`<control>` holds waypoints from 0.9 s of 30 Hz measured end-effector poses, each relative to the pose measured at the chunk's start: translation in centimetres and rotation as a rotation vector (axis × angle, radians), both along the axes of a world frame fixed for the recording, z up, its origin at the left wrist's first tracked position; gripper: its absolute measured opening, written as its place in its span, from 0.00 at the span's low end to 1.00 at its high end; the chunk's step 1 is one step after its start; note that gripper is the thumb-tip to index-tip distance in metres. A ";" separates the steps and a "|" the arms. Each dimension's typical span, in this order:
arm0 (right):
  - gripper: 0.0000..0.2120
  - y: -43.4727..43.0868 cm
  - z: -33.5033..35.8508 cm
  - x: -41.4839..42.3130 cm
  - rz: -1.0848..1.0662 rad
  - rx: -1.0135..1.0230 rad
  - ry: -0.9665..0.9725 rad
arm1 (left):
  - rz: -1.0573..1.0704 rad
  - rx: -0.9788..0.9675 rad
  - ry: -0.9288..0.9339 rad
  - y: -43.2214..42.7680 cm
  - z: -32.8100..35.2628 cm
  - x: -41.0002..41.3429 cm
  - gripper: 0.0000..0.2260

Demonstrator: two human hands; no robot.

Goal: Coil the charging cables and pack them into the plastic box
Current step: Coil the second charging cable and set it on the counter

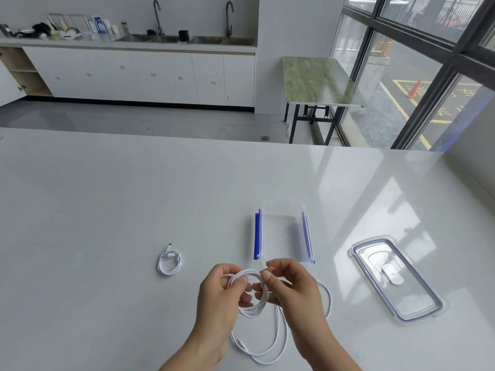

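Close to the lower edge, the loose tail of a long white charging cable (253,311) lies in wide curves on the glossy white table (107,210). Above it the left hand (219,293) holds the wound loops of this cable, fingers curled round them, and the right hand (289,287) pinches the orange-tipped end just over the coil. I judge the winding about half done. To do it well, the left hand should keep the loops flat and equal in size, while the right hand feeds the tail in without twisting it; the coil must stay small enough for the box. How the orange end sits between the fingers I cannot make out, because they cover it. Left of the hands a second white cable (169,262), already coiled, lies on the table. Just beyond the hands stands the clear rectangular plastic box with blue side clips (257,234), nothing in it, and its clear lid (396,279) lies to the right, well apart. Far behind, the things on the kitchen counter (134,45) are too small to name.
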State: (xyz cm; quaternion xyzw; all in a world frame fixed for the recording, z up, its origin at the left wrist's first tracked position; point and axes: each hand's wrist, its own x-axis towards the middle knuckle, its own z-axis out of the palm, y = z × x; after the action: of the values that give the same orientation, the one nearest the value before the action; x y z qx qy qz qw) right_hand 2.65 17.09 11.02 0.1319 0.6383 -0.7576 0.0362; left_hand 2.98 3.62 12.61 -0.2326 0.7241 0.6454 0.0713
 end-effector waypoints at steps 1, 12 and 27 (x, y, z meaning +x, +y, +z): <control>0.05 0.1 0.0 -0.1 0.023 0.025 -0.006 | 0.051 0.134 -0.020 0.0 0.4 0.1 0.05; 0.03 -0.2 0.0 -0.3 0.140 0.189 0.031 | -0.002 0.178 0.093 -0.6 0.4 1.1 0.10; 0.19 0.0 -0.2 0.3 0.228 0.086 -0.037 | -0.019 0.240 0.016 -1.7 -0.1 1.0 0.12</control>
State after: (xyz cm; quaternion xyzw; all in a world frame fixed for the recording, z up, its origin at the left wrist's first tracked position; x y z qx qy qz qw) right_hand 2.96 17.04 10.85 0.0738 0.6802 -0.7180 0.1279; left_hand 3.99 1.92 12.55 -0.2102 0.6443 0.7286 0.0991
